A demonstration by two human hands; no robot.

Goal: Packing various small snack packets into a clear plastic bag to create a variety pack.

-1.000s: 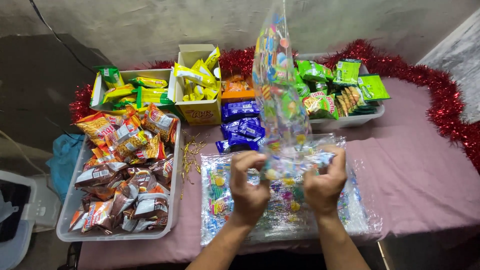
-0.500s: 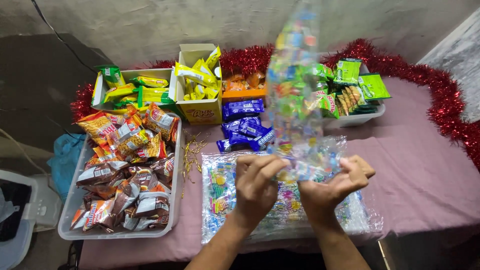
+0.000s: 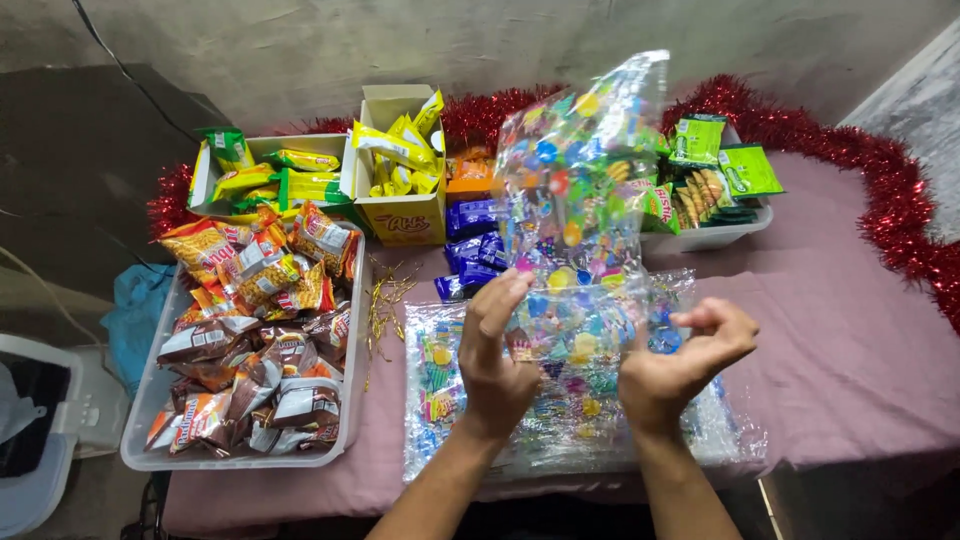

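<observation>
I hold one clear plastic bag printed with coloured dots upright above a flat stack of the same bags. My left hand presses its fingers flat against the bag's lower left side. My right hand pinches the bag's lower right edge with curled fingers. The bag's mouth stands spread and reaches up over the snack boxes behind it.
A clear tub of snack packets sits left. Behind are cardboard boxes of yellow and green packets, blue packets, gold twist ties, and a white tray of green packets. Red tinsel lines the purple-covered table. A bin stands at the left.
The bag has swung from leaning left to upright and spread wider. My hands have moved apart, the right one shifting right along the bag's lower edge.
</observation>
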